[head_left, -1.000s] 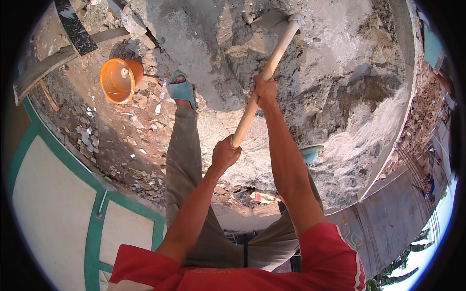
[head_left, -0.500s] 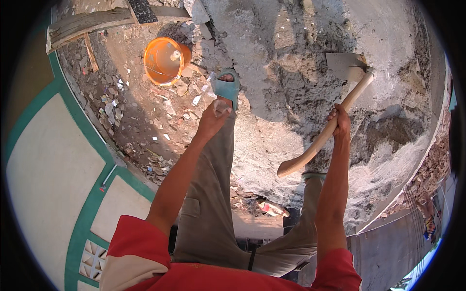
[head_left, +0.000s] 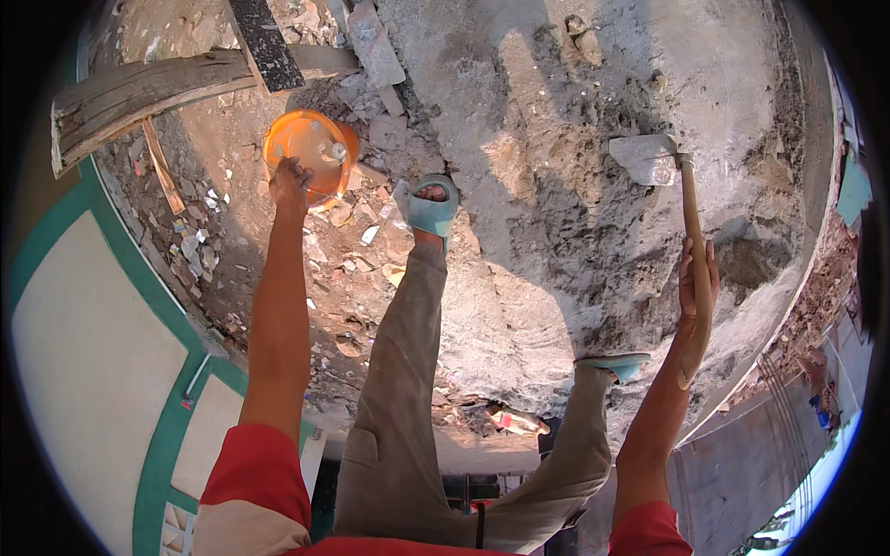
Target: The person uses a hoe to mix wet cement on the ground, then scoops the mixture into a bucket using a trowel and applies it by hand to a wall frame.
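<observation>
An orange bucket point(head_left: 347, 176) stands on rubble at the upper left, with murky liquid and a small pale object point(head_left: 331, 150) inside. My left hand point(head_left: 290, 179) is at its near-left rim, fingers bent over the edge; whether they grip the rim or the thin wire handle is hard to see. On the right is a hoe with a pale, dirt-smeared metal blade point(head_left: 646, 159) resting near the ground and a curved wooden handle point(head_left: 692, 208). My right hand point(head_left: 691, 283) holds that handle loosely, fingers long on both sides of it. The handle's lower end lies along my forearm.
Grey sand or cement mix point(head_left: 593, 232) spreads across the middle and right. Wooden planks point(head_left: 176, 82) and a concrete chunk point(head_left: 375, 46) lie at the top left. My sandalled feet point(head_left: 433, 208) stand apart. A green-trimmed wall point(head_left: 102, 315) runs along the left.
My left hand has moved forward and left, from beside my foot to the bucket. The hoe has swung more upright, its blade shifting slightly left, and my right hand's grip has loosened.
</observation>
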{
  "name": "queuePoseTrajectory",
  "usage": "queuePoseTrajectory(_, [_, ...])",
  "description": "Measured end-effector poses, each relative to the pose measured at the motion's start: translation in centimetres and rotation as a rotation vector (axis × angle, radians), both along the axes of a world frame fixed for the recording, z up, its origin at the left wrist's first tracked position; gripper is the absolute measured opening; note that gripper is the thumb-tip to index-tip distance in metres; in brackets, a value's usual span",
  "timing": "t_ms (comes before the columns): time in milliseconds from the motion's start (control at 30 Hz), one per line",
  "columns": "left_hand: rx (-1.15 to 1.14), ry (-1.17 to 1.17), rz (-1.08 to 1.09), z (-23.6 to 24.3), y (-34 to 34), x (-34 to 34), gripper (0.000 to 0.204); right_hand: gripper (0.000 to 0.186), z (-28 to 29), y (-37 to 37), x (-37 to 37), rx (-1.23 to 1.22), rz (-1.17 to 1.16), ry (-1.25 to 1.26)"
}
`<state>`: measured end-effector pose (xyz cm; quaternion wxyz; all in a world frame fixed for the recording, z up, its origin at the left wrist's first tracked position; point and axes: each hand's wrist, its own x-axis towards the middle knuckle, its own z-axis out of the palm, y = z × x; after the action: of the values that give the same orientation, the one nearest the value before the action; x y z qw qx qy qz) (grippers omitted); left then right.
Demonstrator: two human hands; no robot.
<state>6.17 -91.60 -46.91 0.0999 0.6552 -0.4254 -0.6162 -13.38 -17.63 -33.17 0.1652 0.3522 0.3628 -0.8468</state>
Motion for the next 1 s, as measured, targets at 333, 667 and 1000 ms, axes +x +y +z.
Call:
queuePoseTrajectory(333, [-0.038,0.024,-0.220,8.9,6.1,0.1,0.036,0.046,1.6,1.5,-1.0,0.016,-0.158,0.067])
queuePoseTrajectory(667, [-0.116,-0.147,-0.863,17.2,11.2,-1.5,0.045,0.065,-3.1,-29.0,12.1,0.285,0.939,-0.276])
queuePoseTrajectory(1000, [-0.314,-0.176,-1.239,12.6,9.8,-5.1,0.038,0.046,-5.9,-49.3,19.2,0.158,0.476,-0.322])
